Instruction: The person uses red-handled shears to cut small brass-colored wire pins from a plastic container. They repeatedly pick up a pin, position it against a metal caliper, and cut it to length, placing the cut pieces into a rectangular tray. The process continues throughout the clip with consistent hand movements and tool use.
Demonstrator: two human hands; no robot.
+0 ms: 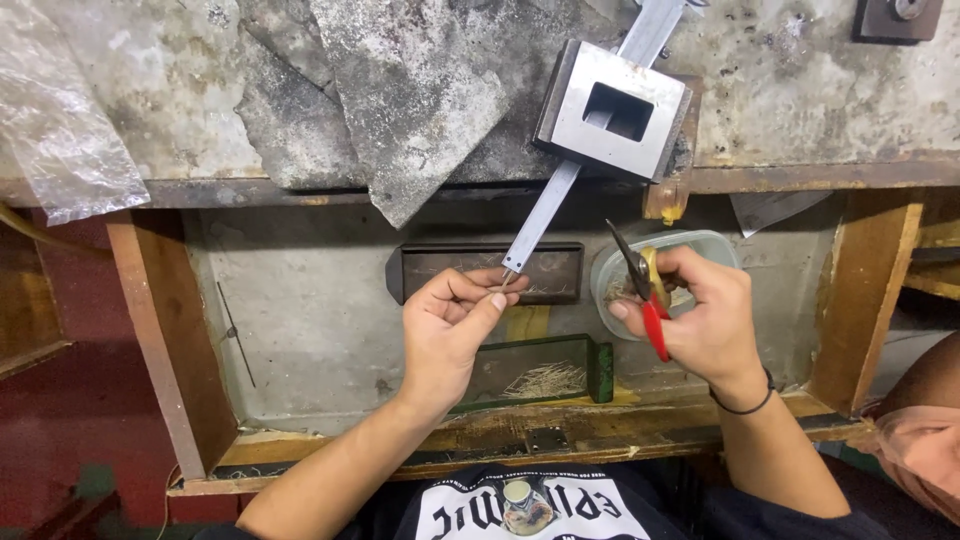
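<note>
My left hand (452,325) pinches a thin pale wire piece (497,288) between thumb and fingers, right at the lower tip of a long flat metal strip (540,222). The strip slants up through a square steel block (612,108) with a rectangular hole, which rests on the bench top. My right hand (700,310) grips small pliers with red handles (648,296), jaws pointing up and left, held over a clear plastic tub (712,243). The two hands are a short gap apart.
A wooden drawer tray (160,340) surrounds the hands. Inside lie a dark rectangular tray (470,262) and a green box (600,368) holding several fine wire bits. Grey stone slabs (410,90) and a plastic bag (60,120) sit on the bench above. Another person's shoulder (925,440) shows at right.
</note>
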